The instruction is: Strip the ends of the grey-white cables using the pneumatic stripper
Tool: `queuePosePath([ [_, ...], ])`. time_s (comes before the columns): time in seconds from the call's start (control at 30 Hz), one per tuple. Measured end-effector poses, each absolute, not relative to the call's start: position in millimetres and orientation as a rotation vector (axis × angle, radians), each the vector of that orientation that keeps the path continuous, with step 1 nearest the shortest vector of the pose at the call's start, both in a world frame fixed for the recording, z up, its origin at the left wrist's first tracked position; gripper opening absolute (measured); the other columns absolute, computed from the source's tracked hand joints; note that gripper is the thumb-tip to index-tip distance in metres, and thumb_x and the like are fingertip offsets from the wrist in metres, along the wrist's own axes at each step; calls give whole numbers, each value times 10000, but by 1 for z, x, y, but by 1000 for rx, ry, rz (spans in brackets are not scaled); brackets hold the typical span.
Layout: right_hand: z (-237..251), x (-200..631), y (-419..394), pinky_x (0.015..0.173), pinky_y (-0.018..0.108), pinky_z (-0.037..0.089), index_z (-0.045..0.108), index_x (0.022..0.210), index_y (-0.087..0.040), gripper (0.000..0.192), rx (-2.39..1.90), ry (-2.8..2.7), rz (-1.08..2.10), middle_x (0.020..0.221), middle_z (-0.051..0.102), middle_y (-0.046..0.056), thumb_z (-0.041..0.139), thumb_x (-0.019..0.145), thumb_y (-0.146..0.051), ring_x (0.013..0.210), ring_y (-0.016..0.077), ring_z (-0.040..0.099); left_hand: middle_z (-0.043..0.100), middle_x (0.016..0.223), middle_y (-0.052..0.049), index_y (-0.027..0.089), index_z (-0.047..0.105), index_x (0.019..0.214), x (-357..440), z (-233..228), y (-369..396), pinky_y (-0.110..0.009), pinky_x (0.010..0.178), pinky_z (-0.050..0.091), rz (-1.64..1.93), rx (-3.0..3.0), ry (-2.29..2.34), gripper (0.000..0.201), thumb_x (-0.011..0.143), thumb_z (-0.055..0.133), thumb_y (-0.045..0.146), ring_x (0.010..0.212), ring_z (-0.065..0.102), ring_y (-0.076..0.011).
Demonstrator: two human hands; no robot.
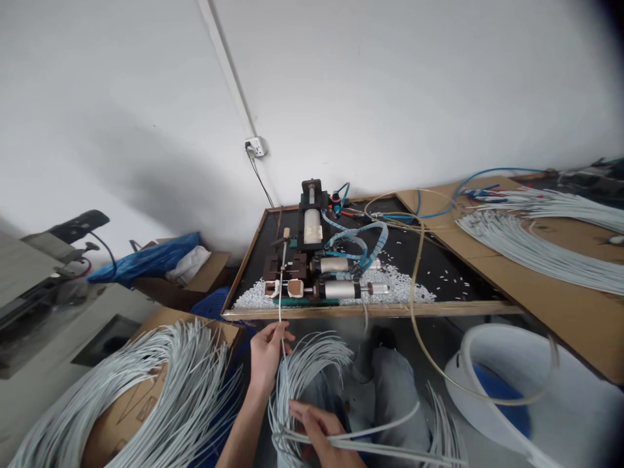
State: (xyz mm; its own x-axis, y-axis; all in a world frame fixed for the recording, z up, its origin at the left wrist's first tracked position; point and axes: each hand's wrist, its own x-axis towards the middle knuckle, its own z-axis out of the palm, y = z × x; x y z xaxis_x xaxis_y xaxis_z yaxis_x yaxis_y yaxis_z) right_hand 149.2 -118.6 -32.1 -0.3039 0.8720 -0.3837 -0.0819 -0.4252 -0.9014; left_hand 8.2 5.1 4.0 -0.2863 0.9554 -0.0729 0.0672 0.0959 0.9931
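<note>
- Left hand (267, 354) pinches one white wire (281, 292) just below the bench edge (370, 311), its tip in the machine (312, 260).
- Right hand (319, 429) closes around the wire bundle (312, 364), below that edge.
- Cardboard box (127, 403), left of the machine, holds wires; white tub (507, 351) sits right.

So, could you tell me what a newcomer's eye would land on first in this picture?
Probably the small pneumatic machine on the black-topped bench, ringed by white cut-off bits. Just below it, the left hand pinches a single white cable fed up into the machine, while the right hand grips a looped bundle of cables over the lap. Big fans of grey-white cables also lie on a cardboard box at lower left.
</note>
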Motion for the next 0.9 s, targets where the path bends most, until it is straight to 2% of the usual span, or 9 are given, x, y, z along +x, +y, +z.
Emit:
queuePosePath([
  [0.17,-35,146,-120,809,372,550,675,1207,-187,873,-1232,-1057,1761,1271,636,162,378,721,-849,1033,293,655,668,591,-20,113,700,861,7,1,6,-200,424,394,1318,1060,1482,364,751,692,460,401,532,-106],
  [0.3,-35,143,-119,733,340,541,664,1203,-204,832,-1190,-981,1785,1245,649,150,458,699,-833,967,272,676,648,578,-4,121,684,947,7,3,6,-201,456,405,1314,1063,1424,396,769,687,475,440,530,-113],
  [0.37,-34,142,-117,656,300,522,687,1122,-204,753,-1145,-962,1774,1140,690,125,504,706,-803,879,240,679,641,586,1,123,676,994,7,7,3,-210,473,417,1304,1093,1414,420,781,676,485,458,531,-120],
  [0.47,-29,144,-113,546,248,476,685,917,-182,585,-1056,-927,1739,872,692,69,550,752,-727,724,185,643,611,587,15,121,668,1030,8,17,-2,-217,489,424,1300,1171,1424,419,817,643,481,475,520,-122],
  [0.57,-21,147,-110,543,250,466,649,833,-169,517,-1002,-940,1743,713,654,39,543,800,-674,660,172,627,562,575,33,124,663,1042,9,25,-7,-214,481,416,1342,1215,1467,397,848,610,467,474,494,-118],
  [0.73,-6,152,-109,614,265,461,672,771,-138,570,-986,-994,1745,588,630,17,496,826,-677,569,141,623,506,534,52,138,649,1046,15,35,-20,-212,468,397,1419,1308,1558,345,889,564,433,458,459,-118],
  [0.83,-1,150,-109,571,238,445,704,732,-118,624,-973,-992,1782,518,584,-8,484,818,-695,480,104,571,515,530,54,157,649,1092,19,42,-31,-206,486,407,1416,1406,1637,328,914,537,409,472,476,-123],
  [0.9,1,149,-109,518,214,423,730,750,-114,646,-954,-1007,1825,493,560,-23,484,806,-710,425,81,517,590,581,27,173,677,1090,22,47,-36,-215,538,452,1246,1553,1631,324,915,535,406,529,551,-143],
])
